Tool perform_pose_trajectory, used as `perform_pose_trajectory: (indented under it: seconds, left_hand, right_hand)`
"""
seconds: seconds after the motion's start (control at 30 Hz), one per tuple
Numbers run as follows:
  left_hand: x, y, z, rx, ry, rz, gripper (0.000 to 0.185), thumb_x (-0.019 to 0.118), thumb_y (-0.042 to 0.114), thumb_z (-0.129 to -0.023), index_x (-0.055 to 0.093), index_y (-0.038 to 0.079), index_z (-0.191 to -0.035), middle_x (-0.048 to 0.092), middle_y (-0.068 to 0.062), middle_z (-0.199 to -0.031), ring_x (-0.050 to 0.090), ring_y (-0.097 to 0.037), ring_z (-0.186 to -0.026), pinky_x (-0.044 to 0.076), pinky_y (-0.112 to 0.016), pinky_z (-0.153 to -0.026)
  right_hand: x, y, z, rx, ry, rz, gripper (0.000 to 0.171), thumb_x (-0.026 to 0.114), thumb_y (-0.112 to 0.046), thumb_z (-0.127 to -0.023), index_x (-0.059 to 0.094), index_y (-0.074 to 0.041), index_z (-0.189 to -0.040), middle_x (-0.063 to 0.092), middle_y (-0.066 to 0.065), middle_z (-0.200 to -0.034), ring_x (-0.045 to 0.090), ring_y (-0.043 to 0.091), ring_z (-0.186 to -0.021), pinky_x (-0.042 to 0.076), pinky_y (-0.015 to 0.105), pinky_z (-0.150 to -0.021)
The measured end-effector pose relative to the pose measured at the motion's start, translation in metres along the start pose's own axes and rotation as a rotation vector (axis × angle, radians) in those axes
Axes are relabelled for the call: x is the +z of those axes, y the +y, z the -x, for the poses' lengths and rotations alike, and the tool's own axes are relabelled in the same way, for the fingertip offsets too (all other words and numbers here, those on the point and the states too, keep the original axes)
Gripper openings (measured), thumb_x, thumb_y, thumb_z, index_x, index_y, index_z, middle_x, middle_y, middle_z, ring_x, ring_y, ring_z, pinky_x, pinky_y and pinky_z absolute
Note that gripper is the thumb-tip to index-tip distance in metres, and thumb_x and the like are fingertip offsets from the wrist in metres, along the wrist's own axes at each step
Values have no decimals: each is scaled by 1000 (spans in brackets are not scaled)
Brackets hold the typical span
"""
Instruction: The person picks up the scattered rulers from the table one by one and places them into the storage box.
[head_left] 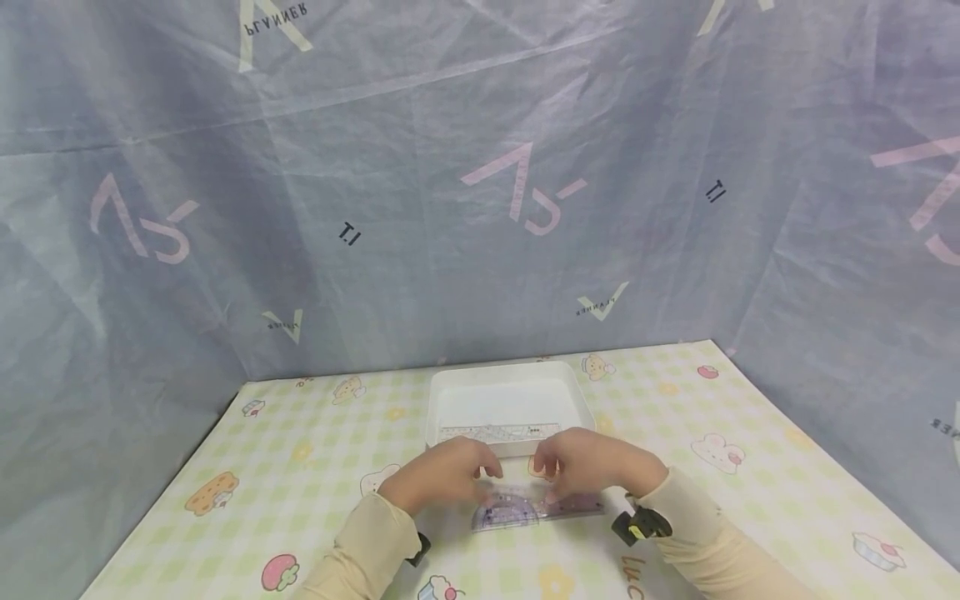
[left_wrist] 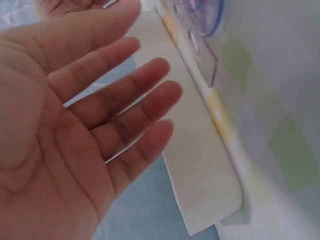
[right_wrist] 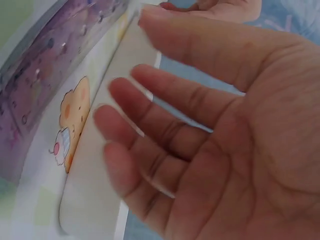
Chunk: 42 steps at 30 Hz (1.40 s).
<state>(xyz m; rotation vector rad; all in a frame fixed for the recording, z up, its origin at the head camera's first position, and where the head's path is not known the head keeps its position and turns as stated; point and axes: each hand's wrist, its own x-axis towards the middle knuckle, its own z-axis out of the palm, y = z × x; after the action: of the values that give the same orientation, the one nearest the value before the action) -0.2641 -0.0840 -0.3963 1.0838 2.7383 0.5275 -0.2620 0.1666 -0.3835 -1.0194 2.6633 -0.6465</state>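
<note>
- Now my left hand and right hand are loose, holding nothing.
- Bottom middle, the purple ruler might slip if I pinch too softly.

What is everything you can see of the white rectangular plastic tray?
The white rectangular tray looks plastic, with rounded corners, low walls and open top. It sits on the green checked cloth beyond the left hand and right hand; neither plainly touches it. A clear plastic ruler lies inside, near the front.

room: between hands | obstacles: tray wall ahead, purple ruler below
</note>
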Motion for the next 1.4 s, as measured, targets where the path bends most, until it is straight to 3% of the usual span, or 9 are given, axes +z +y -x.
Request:
perform_pose_trajectory:
  seconds: [0.2,0.37,0.67,0.97,1.2,1.4]
  left_hand:
    - [6,-2,-1,-27,-5,-43,29,82,17,-79,77,13,-107,72,6,-107,65,-8,-93,53,-26,-83]
    - [12,-3,-2,-28,-22,-62,32,84,10,-74,77,13,-106,71,8,-102,64,-5,-95,53,-26,-86]
    - [13,-1,-1,-42,-22,-67,25,83,10,-76,77,15,-101,68,11,-90,61,-3,-86,52,-24,-82]
    - [12,-3,1,-34,-29,-63,19,80,12,-81,77,14,-99,68,10,-90,60,-4,-85,52,-24,-80]
    - [10,-5,3,-78,-29,-62,24,81,20,-82,76,14,-105,69,8,-96,61,-6,-91,52,-27,-84]
    - [5,-4,5,-86,-29,-58,24,79,18,-84,75,12,-107,66,7,-96,60,-7,-91,52,-28,-85]
  right_hand:
    - [7,2,0,138,-63,44,34,88,-15,-68,63,-15,-91,58,-7,-82,52,11,-75,46,31,-71]
    - [13,4,0,182,-98,45,36,91,-14,-63,62,-19,-84,57,-8,-77,52,9,-69,46,28,-65]
    - [15,7,-1,182,-108,21,36,90,-8,-63,61,-18,-81,59,-6,-77,52,9,-69,45,26,-63]
    - [16,18,-4,105,-131,-29,31,87,-5,-67,61,-15,-81,58,-6,-71,50,7,-62,43,23,-57]
    - [12,19,-4,78,-117,-17,30,86,-10,-72,61,-17,-86,57,-6,-79,50,7,-70,45,25,-65]
    - [11,21,-2,60,-111,-58,27,84,-9,-75,62,-15,-91,58,-4,-82,51,8,-73,45,26,-67]
